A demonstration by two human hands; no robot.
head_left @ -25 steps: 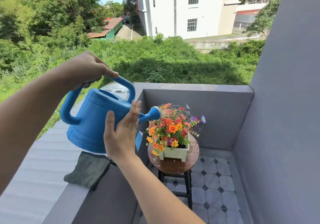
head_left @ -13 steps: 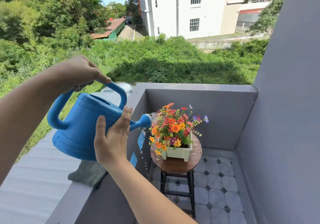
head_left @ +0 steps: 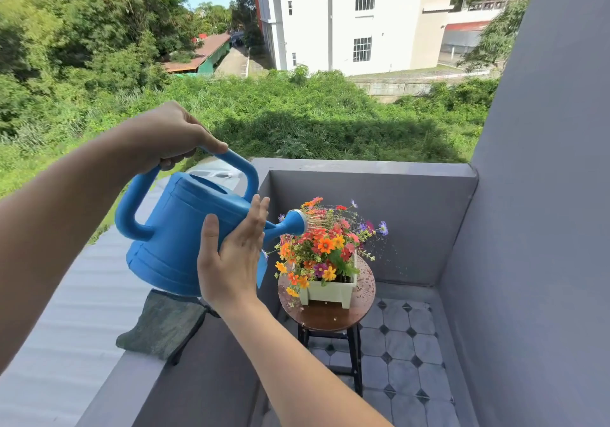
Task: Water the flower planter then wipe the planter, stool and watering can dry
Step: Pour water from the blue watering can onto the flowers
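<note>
The left hand (head_left: pixel 165 136) is closed around the top handle of the blue plastic watering can (head_left: pixel 185 228), and the right hand (head_left: pixel 231 258) lies flat with spread fingers against its side. Water sprays onto the white planter of colourful flowers (head_left: pixel 330 289), which stands at the middle of the round brown wooden stool (head_left: pixel 326 317). A dark green folded cloth (head_left: pixel 161 324) lies on the grey wall ledge (head_left: pixel 109 390), below the can.

At frame centre, my left hand (head_left: pixel 165 136) and right hand (head_left: pixel 231 258) hold the blue plastic watering can (head_left: pixel 178 228), its spout over the white rectangular flower planter (head_left: pixel 330 291) to its right. The planter sits on the round wooden stool (head_left: pixel 326 317), and a grey folded cloth (head_left: pixel 161 324) lies on the ledge below the can.
</note>
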